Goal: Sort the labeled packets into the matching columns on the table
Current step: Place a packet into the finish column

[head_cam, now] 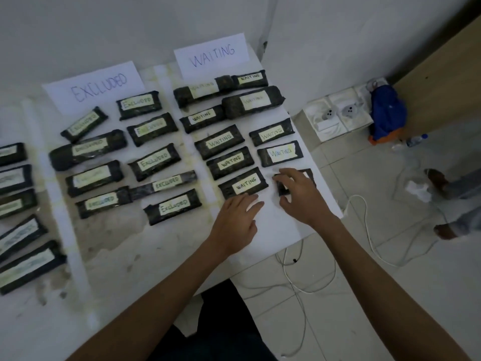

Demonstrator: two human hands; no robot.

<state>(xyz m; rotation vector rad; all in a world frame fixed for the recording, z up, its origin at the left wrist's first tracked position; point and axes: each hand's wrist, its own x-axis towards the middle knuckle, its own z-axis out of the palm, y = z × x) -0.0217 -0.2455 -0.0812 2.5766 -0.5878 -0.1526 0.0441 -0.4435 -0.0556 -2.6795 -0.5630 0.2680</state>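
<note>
Since the packet (309, 179) under the right hand (299, 196) is a dark wrapped bar, I'd guess it's lightish, a bit squishy, maybe slick, so pinch it across the short width near the middle. It sits at the near right end of the WAITING column, long axis running left-right, right end tipped slightly away. Right fingers (282, 178) are spread and draped over it; can't tell if they're actually gripping. Left hand (234, 222) lies flat on the surface (273, 230), fingers straight, tips at the neighbouring WAITING packet (243, 183).
</note>
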